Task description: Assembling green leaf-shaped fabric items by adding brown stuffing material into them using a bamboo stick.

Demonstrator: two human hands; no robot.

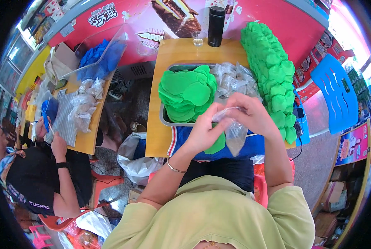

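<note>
My left hand (207, 128) and my right hand (250, 111) meet over the near edge of the table. Both are closed, pinching the gathered top of a small clear plastic bag (236, 140) that hangs between them, with something brownish in its bottom. Beside it a flat green piece (217, 145) lies on blue cloth (193, 139) at the table's front. Just beyond my hands, a metal tray (164, 117) bears a pile of green round pieces (187, 93) on its left and several filled clear bags (234, 79) on its right.
Rows of green bundles (272, 74) line the table's right side. A black flask (216, 27) and a clear cup (198, 41) stand at the back. A blue chair (335, 94) is at right. On the left, another person (48, 178) works with blue material at a second table (90, 139).
</note>
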